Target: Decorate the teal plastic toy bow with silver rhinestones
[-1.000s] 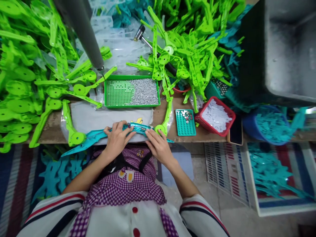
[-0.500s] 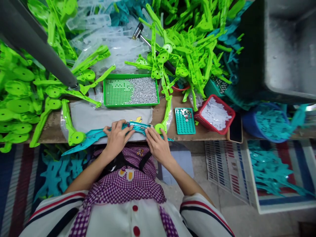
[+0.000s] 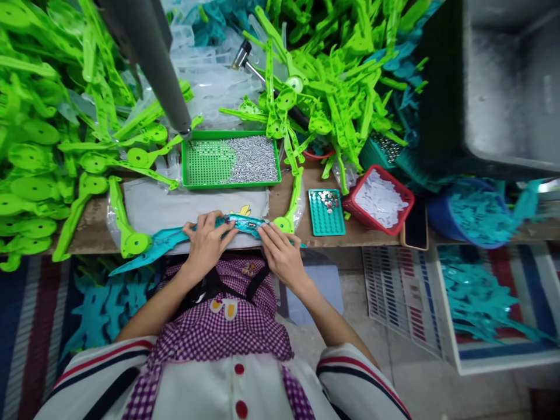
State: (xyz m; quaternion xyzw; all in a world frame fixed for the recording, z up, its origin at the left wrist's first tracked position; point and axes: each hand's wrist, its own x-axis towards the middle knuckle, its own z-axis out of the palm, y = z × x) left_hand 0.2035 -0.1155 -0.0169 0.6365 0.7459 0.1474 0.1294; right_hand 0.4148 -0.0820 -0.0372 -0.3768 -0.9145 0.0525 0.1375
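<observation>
A long teal plastic part [image 3: 163, 244] lies along the front edge of the bench, its pointed end reaching out to the left. My left hand [image 3: 207, 238] grips it near the middle, thumb and fingers closed on it. On its right section my right hand [image 3: 280, 248] presses with the fingers together. Between the hands the part's open inside shows, with a small metallic piece [image 3: 252, 224] in it. Just left lies a lime-green plastic part [image 3: 135, 242]; another lime-green part [image 3: 285, 224] rests close by my right hand.
Behind my hands stands a green tray [image 3: 187, 185] half filled with small metal pins. To the right are a teal tray [image 3: 326, 226] of small discs, a red basket [image 3: 356, 205] of white pieces and a phone [image 3: 415, 226]. Heaped green parts [image 3: 345, 99] and a hammer [image 3: 241, 55] lie beyond.
A grey pole-like tool at the upper left has swung right, its tip now by the green tray's corner. My hands stay on the teal part, nearly unmoved.
</observation>
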